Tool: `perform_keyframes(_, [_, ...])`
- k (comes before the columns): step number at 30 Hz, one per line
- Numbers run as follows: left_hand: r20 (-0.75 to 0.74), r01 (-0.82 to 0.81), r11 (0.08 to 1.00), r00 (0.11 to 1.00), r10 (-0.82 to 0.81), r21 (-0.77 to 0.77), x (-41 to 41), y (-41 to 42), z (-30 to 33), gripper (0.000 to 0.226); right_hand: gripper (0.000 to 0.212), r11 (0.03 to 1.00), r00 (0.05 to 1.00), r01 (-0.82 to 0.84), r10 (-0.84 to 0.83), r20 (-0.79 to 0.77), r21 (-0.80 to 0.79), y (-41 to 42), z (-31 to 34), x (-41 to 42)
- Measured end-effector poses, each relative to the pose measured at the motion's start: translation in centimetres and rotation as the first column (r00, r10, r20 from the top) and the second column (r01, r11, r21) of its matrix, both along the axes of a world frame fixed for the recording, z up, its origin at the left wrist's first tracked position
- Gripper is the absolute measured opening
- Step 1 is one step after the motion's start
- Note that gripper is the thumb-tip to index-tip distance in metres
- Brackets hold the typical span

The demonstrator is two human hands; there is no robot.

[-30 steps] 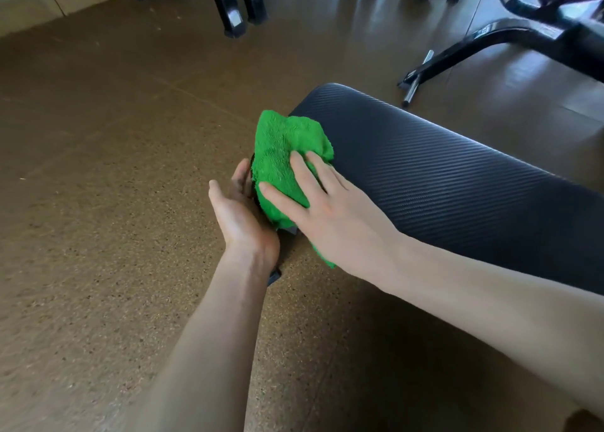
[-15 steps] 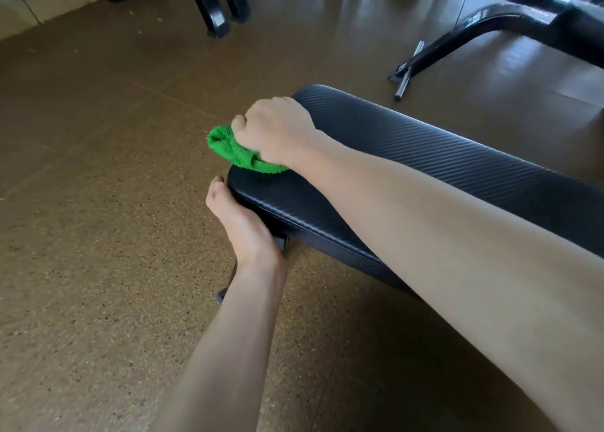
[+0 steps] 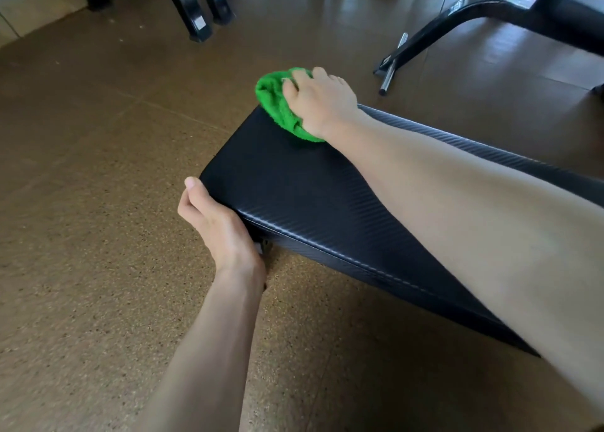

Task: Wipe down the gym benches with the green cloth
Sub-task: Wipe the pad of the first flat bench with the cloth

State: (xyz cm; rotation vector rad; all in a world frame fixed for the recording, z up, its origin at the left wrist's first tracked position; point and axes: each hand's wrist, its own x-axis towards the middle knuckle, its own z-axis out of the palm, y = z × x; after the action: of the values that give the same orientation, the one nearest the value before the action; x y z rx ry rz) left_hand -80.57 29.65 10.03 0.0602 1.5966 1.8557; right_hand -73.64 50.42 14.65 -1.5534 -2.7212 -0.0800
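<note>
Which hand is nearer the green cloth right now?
Right. The right hand lies on the green cloth at the bench's far corner; the left hand grips the near corner, apart from it.

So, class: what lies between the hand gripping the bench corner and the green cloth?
In the head view, only bare black bench padding lies between the left hand and the green cloth.

Black padded bench (image 3: pixel 304 203) on speckled floor (image 3: pixel 98 203); green cloth (image 3: pixel 281 105) atop.
</note>
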Motion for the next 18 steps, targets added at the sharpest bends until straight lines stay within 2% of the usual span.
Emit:
perform_keyframes(2, [-0.007,0.0,1.0,1.0,0.0,-0.011,0.0,0.1,-0.1,0.033,0.061,0.996,0.997,0.081,-0.081,0.005,-0.026,0.3,-0.3,2.3])
perform_keyframes(5, [-0.044,0.012,0.999,0.999,-0.014,-0.039,0.0,-0.1,-0.1,0.033,0.09,0.983,0.984,0.18,-0.179,0.024,-0.043,-0.4,-0.4,6.2])
perform_keyframes(7, [-0.041,0.023,0.999,0.999,-0.025,-0.042,0.1,-0.2,0.1,0.033,0.094,0.969,0.969,0.244,-0.243,0.043,-0.037,-1.3,-0.7,9.4])
perform_keyframes(12, [-0.017,0.021,0.999,1.0,-0.022,-0.044,0.6,-0.7,0.5,0.033,0.079,0.927,0.926,0.375,-0.373,0.053,-0.018,-5.0,-0.9,17.7])
perform_keyframes(15, [0.015,0.035,0.998,0.999,-0.034,-0.043,0.4,-0.5,0.5,0.038,0.056,0.897,0.897,0.442,-0.443,-0.016,-0.024,-6.9,-0.4,19.2])
perform_keyframes(18, [0.036,0.035,0.999,0.999,-0.034,-0.03,0.3,-0.2,0.2,0.037,0.06,0.884,0.885,0.456,-0.463,-0.059,-0.105,-7.3,0.5,17.2])
